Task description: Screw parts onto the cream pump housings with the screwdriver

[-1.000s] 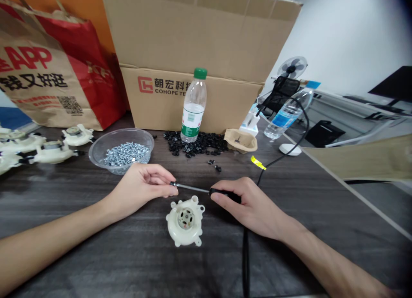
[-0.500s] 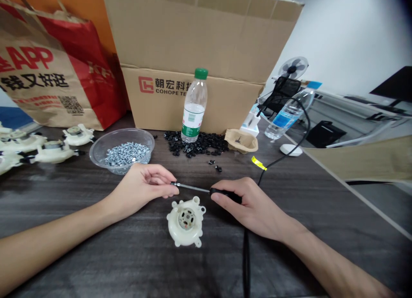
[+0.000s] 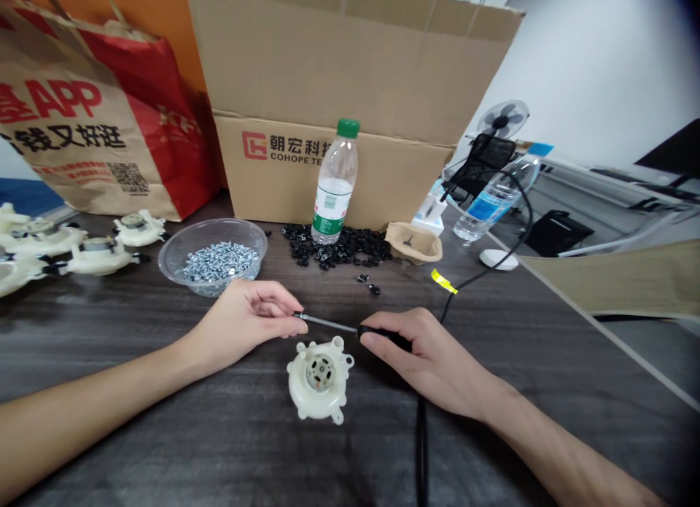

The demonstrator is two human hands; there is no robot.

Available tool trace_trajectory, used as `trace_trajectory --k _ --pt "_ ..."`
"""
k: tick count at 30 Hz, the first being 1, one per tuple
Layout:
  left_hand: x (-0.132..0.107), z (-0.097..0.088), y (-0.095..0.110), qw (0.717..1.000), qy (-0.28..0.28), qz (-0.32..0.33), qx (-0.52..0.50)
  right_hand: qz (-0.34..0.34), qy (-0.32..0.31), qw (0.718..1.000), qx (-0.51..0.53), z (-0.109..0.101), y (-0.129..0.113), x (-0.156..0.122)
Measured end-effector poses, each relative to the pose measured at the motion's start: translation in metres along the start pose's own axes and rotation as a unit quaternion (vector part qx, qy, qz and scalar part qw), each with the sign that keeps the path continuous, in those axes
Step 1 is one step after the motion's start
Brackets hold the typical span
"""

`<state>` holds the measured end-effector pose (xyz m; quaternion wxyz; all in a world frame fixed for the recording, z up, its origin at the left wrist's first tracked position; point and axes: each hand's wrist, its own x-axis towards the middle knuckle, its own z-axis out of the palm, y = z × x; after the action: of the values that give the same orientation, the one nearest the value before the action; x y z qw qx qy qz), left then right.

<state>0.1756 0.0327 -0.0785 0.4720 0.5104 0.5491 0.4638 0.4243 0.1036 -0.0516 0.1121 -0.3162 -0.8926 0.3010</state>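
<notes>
While the right hand [image 3: 432, 357] is wrapped shut around the black handle of a corded screwdriver [image 3: 328, 322], the shaft lies nearly level and points toward nine o'clock. There the left hand [image 3: 246, 323] pinches the tip between thumb and forefinger, the other fingers loosely curled; whether a screw sits at the tip is too small to tell. That two-handed hold looks meant to steady the bit. Just under the shaft, at six o'clock, a white motor housing [image 3: 320, 378] rests on the table [image 3: 164, 434], open face up, touching neither hand. A bowl [image 3: 164, 259] of screws stands at eleven o'clock from the left hand, within easy reach; black clips [image 3: 342, 246] and a bottle [image 3: 335, 190] sit at twelve, more housings [image 3: 98, 259] at ten
</notes>
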Motion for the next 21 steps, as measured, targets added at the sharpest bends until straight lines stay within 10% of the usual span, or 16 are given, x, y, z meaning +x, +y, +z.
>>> trace_trajectory --k 21 --pt "0.0012 -0.0029 0.0065 0.999 -0.001 -0.043 0.009 0.035 -0.019 0.999 -0.024 -0.0048 -0.0097 -0.0070"
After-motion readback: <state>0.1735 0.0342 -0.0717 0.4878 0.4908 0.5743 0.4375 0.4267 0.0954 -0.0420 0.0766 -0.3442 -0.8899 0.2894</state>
